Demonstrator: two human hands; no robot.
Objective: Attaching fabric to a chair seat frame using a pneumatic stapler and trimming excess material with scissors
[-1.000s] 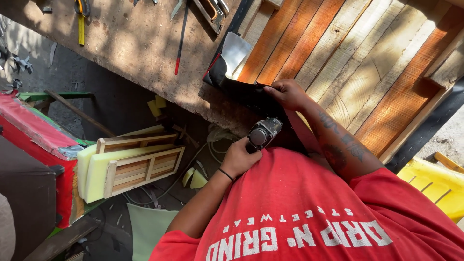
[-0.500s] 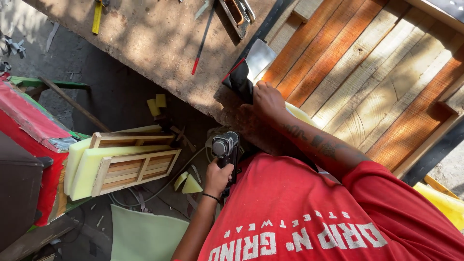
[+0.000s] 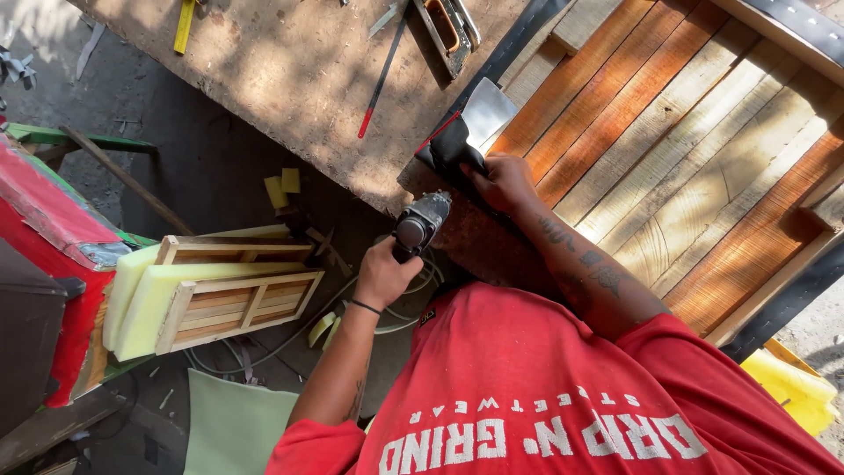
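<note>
While your left hand (image 3: 383, 273) grips the pneumatic stapler (image 3: 420, 224), your right hand (image 3: 503, 182) presses black fabric (image 3: 453, 148) against the slatted wooden frame (image 3: 668, 167). Both rest at the workbench (image 3: 290, 79) edge.

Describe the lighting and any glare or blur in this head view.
Head view: hard sunlight, dappled shadow across the workbench; glare on the metal blade; the floor by the foam cushions is shaded; the hand holding the pneumatic tool is sharp, no motion blur.
</note>
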